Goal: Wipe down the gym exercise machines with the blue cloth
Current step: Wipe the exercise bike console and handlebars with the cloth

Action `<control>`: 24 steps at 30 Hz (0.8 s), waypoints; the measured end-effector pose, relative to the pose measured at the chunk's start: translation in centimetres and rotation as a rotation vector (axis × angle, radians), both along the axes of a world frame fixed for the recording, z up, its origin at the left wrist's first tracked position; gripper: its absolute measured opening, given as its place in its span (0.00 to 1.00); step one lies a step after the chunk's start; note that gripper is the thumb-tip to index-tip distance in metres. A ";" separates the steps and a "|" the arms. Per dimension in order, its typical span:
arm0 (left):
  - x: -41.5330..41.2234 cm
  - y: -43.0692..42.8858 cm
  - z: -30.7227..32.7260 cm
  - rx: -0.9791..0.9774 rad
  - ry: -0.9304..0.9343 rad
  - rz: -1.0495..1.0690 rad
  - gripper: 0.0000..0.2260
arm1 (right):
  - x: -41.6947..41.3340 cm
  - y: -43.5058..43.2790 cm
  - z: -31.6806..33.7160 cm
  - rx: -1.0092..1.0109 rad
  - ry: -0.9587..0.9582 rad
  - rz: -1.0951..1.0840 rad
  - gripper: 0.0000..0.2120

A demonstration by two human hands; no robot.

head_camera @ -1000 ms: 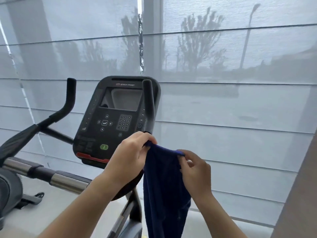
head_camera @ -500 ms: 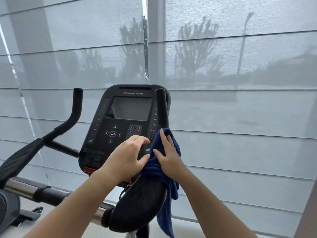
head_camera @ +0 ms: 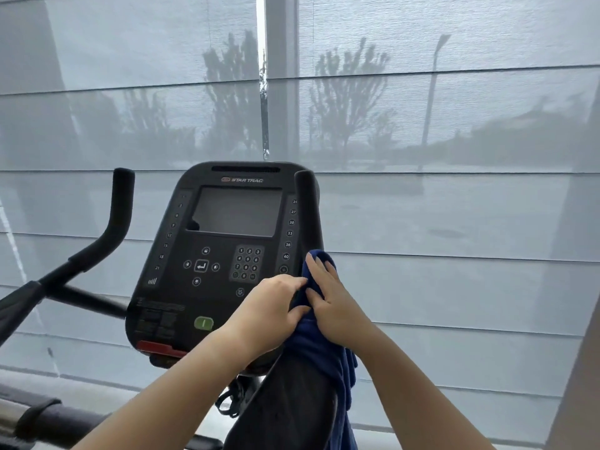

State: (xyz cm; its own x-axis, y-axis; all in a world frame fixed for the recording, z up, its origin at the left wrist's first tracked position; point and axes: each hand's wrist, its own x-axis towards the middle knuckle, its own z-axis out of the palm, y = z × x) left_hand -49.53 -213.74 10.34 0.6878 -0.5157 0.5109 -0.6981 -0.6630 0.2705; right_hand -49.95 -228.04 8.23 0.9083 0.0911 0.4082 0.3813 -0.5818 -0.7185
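A dark blue cloth is wrapped around the right handlebar of a black exercise bike, its loose end hanging down the right side. My left hand pinches the cloth from the left. My right hand lies flat on the cloth from the right, fingers pointing up. The handlebar's upright tip stands bare above both hands. The bike's black console with screen, keypad and green button sits just left of my hands. The padded armrest lies below my wrists.
The left handlebar rises at the left, with a crossbar and a chrome rail below it. Grey translucent blinds cover the window behind the bike. A wall edge stands at the far right.
The cloth was first stretched between both hands, hanging free. Both hands have since pressed it around the right handlebar and now hold it there, slightly lower on the bar.
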 end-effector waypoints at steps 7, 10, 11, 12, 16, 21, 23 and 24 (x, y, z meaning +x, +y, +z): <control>2.3 -0.9 0.4 -0.037 -0.009 -0.026 0.21 | 2.7 -0.6 -0.1 0.114 -0.029 0.025 0.26; 3.1 -0.6 1.2 -0.030 -0.055 -0.002 0.23 | 4.1 -0.6 0.2 0.154 -0.088 0.003 0.27; 3.4 -0.5 1.5 -0.028 -0.083 0.017 0.23 | 4.6 -0.6 0.6 0.178 -0.111 -0.005 0.28; 3.7 -0.3 1.9 -0.028 -0.103 0.041 0.24 | 5.2 -0.7 1.1 0.193 -0.138 -0.003 0.28; 4.9 -0.1 3.6 -0.086 -0.134 0.104 0.26 | 7.5 -0.6 4.3 0.100 -0.303 0.071 0.31; 6.6 0.0 6.7 -0.145 -0.232 0.173 0.30 | 10.2 -1.0 8.4 -0.023 -0.448 0.052 0.35; 7.6 -0.3 8.5 -0.157 -0.244 0.159 0.29 | 10.5 -1.3 7.4 0.026 -0.463 0.048 0.39; 8.2 -0.6 9.4 -0.141 -0.245 0.144 0.29 | 10.6 -1.4 6.8 0.083 -0.439 0.045 0.40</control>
State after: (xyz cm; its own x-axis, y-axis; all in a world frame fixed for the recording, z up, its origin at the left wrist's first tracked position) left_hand -41.29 -214.38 19.78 0.5961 -0.3346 0.7298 -0.6558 -0.7274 0.2021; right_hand -39.40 -229.47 14.98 0.6433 0.0777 0.7617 0.6841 -0.5050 -0.5263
